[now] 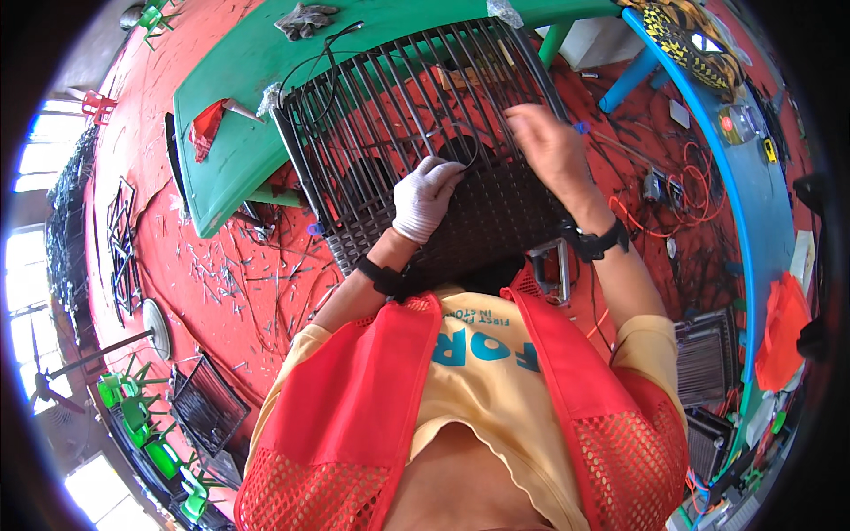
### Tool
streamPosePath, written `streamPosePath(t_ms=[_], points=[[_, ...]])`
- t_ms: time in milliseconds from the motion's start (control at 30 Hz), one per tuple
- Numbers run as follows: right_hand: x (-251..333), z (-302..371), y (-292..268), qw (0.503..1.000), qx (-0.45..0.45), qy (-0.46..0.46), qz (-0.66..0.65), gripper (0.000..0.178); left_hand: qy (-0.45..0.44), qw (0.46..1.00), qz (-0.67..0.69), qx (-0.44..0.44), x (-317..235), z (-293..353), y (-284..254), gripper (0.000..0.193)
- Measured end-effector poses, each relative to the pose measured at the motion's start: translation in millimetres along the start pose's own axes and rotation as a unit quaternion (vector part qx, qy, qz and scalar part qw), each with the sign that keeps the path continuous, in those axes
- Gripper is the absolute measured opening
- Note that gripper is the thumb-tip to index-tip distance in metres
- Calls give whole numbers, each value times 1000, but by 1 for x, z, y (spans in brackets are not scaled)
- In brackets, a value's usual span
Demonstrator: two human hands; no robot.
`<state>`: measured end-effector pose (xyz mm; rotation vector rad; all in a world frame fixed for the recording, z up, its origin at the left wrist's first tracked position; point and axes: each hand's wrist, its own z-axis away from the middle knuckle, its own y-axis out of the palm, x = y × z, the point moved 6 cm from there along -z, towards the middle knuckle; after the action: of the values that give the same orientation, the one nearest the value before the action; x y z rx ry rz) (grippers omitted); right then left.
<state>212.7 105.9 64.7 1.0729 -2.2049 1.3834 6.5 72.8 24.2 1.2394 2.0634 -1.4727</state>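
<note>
In front of me stands a dark frame with long parallel strips (381,97); its near part is woven into a brown wicker panel (482,212). My left hand (423,200), in a white knit glove, is closed at the woven edge, pinching a thin dark strip (476,152) that curves away from its fingers. My bare right hand (551,152) is raised over the right side of the frame. Its fingers are smeared by motion, so whether they grip anything is unclear. A loop of dark strip (305,111) hangs over the frame's far left corner.
The frame's far end leans on a green table (232,106) with a grey glove (305,19) on it. At right stands a blue table (768,208) bearing yellow-black cord (682,44) and a tape measure (769,150). Scraps and an orange hose (699,208) litter the red floor (221,292).
</note>
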Motion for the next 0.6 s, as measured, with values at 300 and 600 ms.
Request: streamPosePath(t_ms=[300, 600], points=[[-130, 131, -17, 943, 24, 321, 84, 56, -9, 995, 91, -34, 16, 13, -15, 13], [9, 143, -17, 970, -102, 79, 206, 28, -221, 946, 214, -101, 43, 53, -26, 5]])
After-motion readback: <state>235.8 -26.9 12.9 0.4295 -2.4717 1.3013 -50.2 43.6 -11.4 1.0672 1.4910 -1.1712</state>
